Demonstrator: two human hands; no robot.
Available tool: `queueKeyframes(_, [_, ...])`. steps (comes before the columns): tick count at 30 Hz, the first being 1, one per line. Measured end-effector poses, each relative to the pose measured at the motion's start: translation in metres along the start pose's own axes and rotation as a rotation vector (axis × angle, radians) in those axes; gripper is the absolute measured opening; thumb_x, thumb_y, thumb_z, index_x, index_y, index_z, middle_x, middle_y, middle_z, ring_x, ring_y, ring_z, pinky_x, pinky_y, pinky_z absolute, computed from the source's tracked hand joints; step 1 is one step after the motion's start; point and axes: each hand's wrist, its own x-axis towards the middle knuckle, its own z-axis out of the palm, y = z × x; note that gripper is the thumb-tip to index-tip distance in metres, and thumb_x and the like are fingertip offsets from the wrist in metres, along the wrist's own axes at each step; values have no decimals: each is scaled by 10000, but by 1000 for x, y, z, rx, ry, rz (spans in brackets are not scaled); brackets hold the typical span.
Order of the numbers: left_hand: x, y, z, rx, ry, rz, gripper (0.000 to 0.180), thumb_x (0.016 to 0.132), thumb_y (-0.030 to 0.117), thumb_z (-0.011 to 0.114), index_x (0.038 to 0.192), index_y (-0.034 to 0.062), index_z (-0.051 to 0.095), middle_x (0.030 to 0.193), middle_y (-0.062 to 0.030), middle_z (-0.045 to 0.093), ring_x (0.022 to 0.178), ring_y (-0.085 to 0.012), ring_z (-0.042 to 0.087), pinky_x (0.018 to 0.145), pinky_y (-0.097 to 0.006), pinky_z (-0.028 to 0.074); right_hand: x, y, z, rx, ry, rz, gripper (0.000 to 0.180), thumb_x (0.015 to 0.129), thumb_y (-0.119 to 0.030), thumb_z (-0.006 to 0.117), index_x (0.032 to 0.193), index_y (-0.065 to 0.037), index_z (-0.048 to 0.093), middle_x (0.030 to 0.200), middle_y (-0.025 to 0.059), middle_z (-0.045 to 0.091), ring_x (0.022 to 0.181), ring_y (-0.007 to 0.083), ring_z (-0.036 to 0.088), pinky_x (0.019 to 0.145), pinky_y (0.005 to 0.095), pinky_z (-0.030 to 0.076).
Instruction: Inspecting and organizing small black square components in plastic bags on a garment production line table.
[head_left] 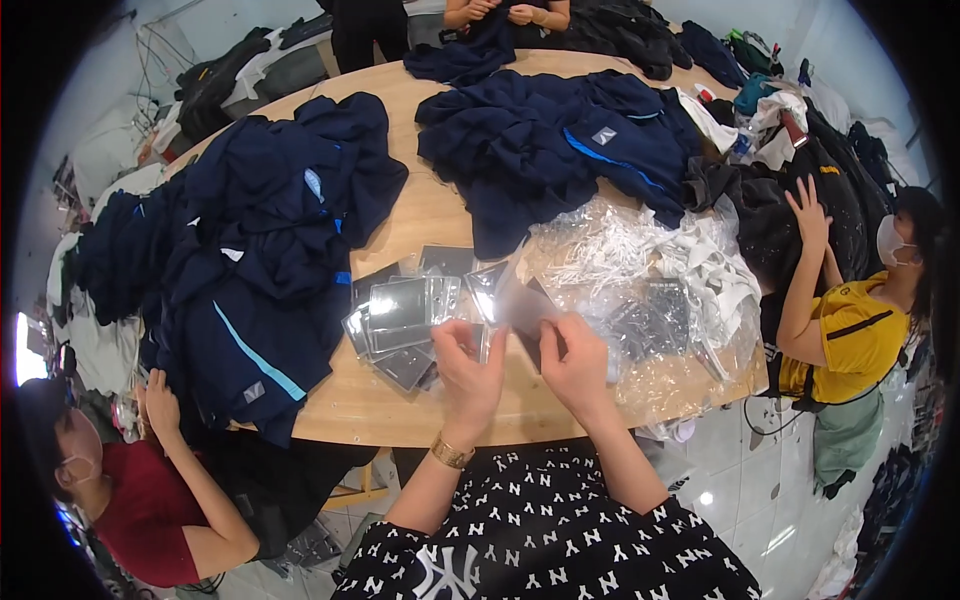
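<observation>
Wide across the wooden tabletop (425,210) we go: a loose pile of glossy sleeved cards (400,305), and right beside it, held up between both hands, a blurred clear sleeve (521,306). Likely featherlight, slick, easily creased; pinch it by the edges! Right hand (577,362): thumb and forefinger nipped on its side. Left hand (468,375): fingers pinched on clear plastic, perhaps the same piece.
</observation>
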Motion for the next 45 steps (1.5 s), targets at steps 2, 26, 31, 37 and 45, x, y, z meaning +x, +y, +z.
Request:
queueKeyframes(2, [-3, 0, -4, -108, -152, 31, 291, 747, 158, 685, 884, 8, 477, 798, -81, 522, 658, -134, 511, 529, -241, 413, 2, -8, -5, -306, -113, -108, 108, 749, -58, 572, 851, -23, 581, 791, 127, 573, 633, 296, 560, 554, 337, 456])
queueKeyframes(26, [3, -7, -14, -180, -688, -57, 204, 814, 151, 620, 735, -37, 612, 585, -84, 620, 534, -88, 598, 474, -214, 449, -15, 15, -17, 7, -619, 36, 140, 813, -138, 518, 812, -15, 584, 726, 154, 548, 663, 348, 537, 588, 390, 424])
queueKeyframes(31, [-1, -13, -17, -131, -715, -63, 229, 814, 162, 620, 715, -44, 610, 576, -90, 617, 513, -88, 594, 447, -220, 437, -26, 21, -8, 74, -596, 197, 188, 838, -184, 511, 844, -17, 599, 711, 157, 564, 653, 328, 549, 579, 363, 417])
queueKeyframes(37, [1, -7, -20, -306, -764, -302, 257, 834, 189, 601, 731, -47, 605, 599, -79, 620, 539, -93, 599, 475, -213, 484, -31, 35, 0, 172, -544, 250, 223, 845, -223, 519, 817, -22, 613, 665, 153, 568, 593, 294, 553, 538, 343, 407])
queueKeyframes(45, [8, -2, -15, -315, -735, -264, 259, 825, 199, 607, 710, -33, 602, 585, -59, 611, 533, -81, 585, 470, -221, 467, -23, 26, 2, 121, -373, 191, 190, 832, -201, 539, 770, -36, 611, 656, 137, 575, 575, 282, 566, 522, 341, 422])
